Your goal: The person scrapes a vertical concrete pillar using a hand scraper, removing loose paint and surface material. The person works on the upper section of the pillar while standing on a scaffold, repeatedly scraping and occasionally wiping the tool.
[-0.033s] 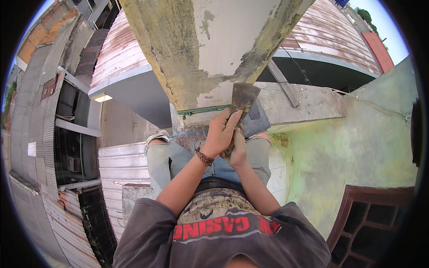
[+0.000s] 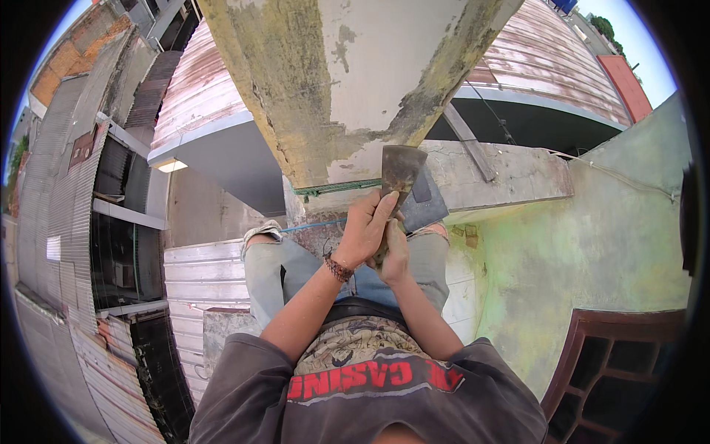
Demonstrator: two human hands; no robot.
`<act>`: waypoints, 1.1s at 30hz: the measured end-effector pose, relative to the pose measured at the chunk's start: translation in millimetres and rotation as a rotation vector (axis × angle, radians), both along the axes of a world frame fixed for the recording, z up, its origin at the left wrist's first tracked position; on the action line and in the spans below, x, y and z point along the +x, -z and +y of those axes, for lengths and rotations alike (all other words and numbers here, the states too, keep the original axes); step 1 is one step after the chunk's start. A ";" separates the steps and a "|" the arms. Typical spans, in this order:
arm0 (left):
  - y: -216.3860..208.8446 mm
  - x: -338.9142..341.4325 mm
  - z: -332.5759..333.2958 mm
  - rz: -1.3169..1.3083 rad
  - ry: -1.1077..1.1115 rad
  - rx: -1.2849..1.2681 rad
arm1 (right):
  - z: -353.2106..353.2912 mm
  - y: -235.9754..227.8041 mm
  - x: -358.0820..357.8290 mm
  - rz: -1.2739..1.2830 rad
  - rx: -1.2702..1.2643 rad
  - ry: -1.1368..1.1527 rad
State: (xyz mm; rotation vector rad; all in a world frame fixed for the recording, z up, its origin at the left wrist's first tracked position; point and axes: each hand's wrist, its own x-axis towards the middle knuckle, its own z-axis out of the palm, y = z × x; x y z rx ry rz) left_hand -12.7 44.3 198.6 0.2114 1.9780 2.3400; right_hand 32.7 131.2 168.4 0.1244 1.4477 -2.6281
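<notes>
Both my hands grip a scraper with a wide, stained metal blade [image 2: 404, 169] that points away from me. My left hand [image 2: 362, 231], with a braided bracelet on the wrist, is closed near the blade, its thumb lying along the metal. My right hand [image 2: 395, 255] is wrapped round the handle just behind and to the right; most of the handle is hidden. In front of the blade rises a pillar [image 2: 362, 70], its yellowed, flaking paint broken by a smooth pale patch. The blade's far edge lies by the pillar's lower right corner; whether it touches cannot be told.
A green cord [image 2: 336, 186] runs across the pillar's base, with a blue cord [image 2: 318, 222] nearer me. A dark flat board [image 2: 429, 200] lies right of the scraper. Beyond are a concrete ledge [image 2: 510, 172], rusty roofs [image 2: 196, 96] and a green wall [image 2: 592, 229]. A lower white roof [image 2: 203, 274] is at left.
The scraper and both hands have shifted slightly back toward me, away from the pillar. My grip looks the same.
</notes>
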 end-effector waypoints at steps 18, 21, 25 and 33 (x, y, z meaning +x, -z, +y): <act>-43.4 -10.9 0.0 -0.015 0.053 0.224 | 5.9 -13.7 -0.2 0.123 0.077 -0.094; -43.6 -14.8 -3.2 -0.131 0.162 0.328 | 9.2 -18.7 0.0 0.134 -0.011 -0.134; -46.3 -8.8 -4.2 -0.176 0.152 0.293 | 13.9 -7.1 1.1 0.070 -0.142 -0.182; -37.4 -15.8 -0.4 -0.017 0.069 0.116 | -0.2 -18.4 0.8 -0.021 -0.131 -0.027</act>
